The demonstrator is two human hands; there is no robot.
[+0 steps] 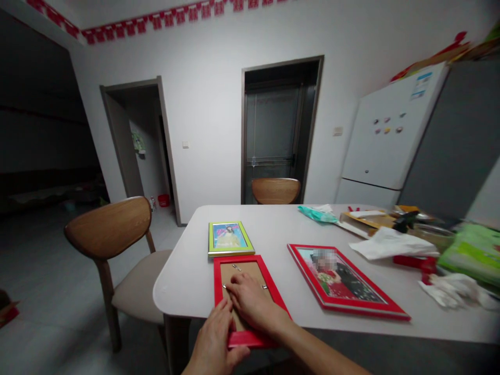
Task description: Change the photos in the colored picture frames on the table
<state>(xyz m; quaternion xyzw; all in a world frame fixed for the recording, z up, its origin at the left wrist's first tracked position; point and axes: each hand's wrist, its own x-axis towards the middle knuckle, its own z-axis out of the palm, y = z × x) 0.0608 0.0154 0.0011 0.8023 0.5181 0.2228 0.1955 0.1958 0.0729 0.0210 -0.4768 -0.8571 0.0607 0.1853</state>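
A red picture frame (pixel 219 268) lies face down at the table's near edge, its brown backing board (pixel 230 271) showing. Metal fittings sit on the board: a hanger (pixel 236 267) near the far end and a small clip (pixel 264 287) at the right side. My left hand (pixel 219 330) grips the frame's near left corner, fingers along the left side and thumb by the near edge. My right hand (pixel 250 302) rests over the board with bent fingers drawn together at the left inner edge, beside another clip (pixel 224 286). What its fingertips hold, if anything, is hidden.
A yellow-green framed picture (pixel 230 237) lies just beyond the red frame. To the right is another red framed photo (pixel 344 278), face up. White tissue (pixel 394 242), a green packet (pixel 472 252) and other items crowd the table's right end. A wooden chair (pixel 113 229) stands left.
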